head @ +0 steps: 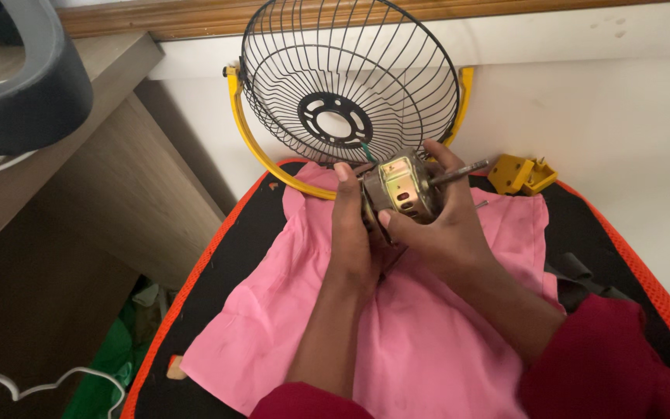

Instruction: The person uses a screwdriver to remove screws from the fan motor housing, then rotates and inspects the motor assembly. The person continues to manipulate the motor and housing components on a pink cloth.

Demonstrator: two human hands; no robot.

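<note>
Both of my hands hold a small metal fan motor [402,188] with a brass-coloured casing and a steel shaft sticking out to the right. My right hand [437,233] cups the motor from below and the right. My left hand [353,233] grips its left end, fingers wrapped around the back. A green wire runs from the motor up toward the black wire fan guard [348,81], which stands just behind in a yellow curved frame [251,140]. The hands hover over a pink cloth [288,326].
The cloth lies on a black mat with an orange edge [195,279]. A yellow plastic part [521,174] sits at the mat's back right. A wooden cabinet [79,209] stands to the left, with a dark grey ring-shaped object [32,85] on top. A white cord [32,384] hangs low left.
</note>
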